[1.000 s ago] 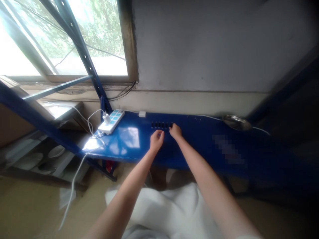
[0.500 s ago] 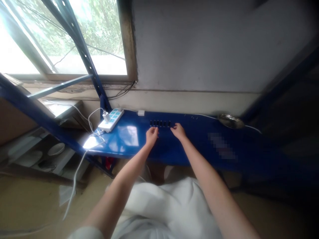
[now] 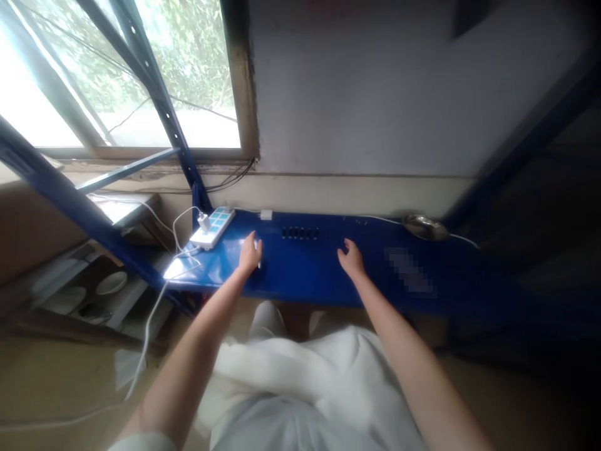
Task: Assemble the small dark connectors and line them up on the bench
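Several small black pieces [image 3: 300,233] stand in a short row on the blue tabletop [image 3: 300,269], too small for me to tell their kind. To the left of the row is my left hand [image 3: 250,253], its fingers apart and nothing seen in it. My right hand [image 3: 351,258] is to the right of the row, thumb and fingers spread, also holding nothing. Neither hand touches the black pieces. A bright streak shows on the tabletop beside my left hand.
At the left end lies a white power strip [image 3: 213,228] with a white plug [image 3: 203,222] in it. A white charger [image 3: 266,215] sits at the back edge. A shiny metal dish [image 3: 426,227] and several tiny bits [image 3: 360,221] lie at the back right. Blue posts flank the table.
Both hands have drawn away from the row of black pieces, the left one leftward and the right one rightward. Their fingers have opened. The camera view has shifted slightly.
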A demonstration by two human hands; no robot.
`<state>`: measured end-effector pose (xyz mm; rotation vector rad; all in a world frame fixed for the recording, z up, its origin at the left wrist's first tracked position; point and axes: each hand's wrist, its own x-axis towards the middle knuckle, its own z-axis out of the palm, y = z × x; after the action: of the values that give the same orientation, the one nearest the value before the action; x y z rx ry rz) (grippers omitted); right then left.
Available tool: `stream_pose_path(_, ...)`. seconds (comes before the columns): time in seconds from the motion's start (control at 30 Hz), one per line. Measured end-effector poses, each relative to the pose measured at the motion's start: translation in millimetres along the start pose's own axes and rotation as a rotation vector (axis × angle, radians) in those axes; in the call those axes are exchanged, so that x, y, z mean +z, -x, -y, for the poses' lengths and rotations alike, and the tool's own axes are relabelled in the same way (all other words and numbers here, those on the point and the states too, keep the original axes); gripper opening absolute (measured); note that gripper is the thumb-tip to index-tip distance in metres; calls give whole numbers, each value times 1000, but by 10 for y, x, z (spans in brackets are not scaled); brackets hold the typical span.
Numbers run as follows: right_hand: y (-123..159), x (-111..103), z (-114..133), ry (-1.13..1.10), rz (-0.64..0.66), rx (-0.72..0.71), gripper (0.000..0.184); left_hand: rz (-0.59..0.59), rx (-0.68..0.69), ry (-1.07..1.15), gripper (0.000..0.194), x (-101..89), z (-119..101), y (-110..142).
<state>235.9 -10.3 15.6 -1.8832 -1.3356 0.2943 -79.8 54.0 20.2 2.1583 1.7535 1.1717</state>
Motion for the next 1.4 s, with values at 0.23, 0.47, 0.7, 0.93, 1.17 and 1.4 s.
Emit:
stream_pose_path(0.23, -62, -42, -45, 197, 100, -63, 51, 183, 233, -287, 48, -91, 6, 0)
stream_pose_path(0.47, -169, -140, -79, 456, 174, -293, 51, 307, 336, -388, 51, -174, 13, -98)
stream_pose_path(0.7, -223, -239, -119, 570, 298, -461, 49, 301, 276, -389, 51, -122, 24, -65)
stream_pose_path(0.93, -307, -151, 70, 520, 283, -438, 45, 311, 266, -382, 49, -27, -70, -39)
stream_pose_path(1.17, -507, 102, 242, 378, 294, -163, 57, 323, 274, -356, 48, 19, -161, -82)
stream_pose_path(1.4, -586, 177, 381, 272, 346, -122, 64, 331, 258, -360, 48, 32, -94, -105)
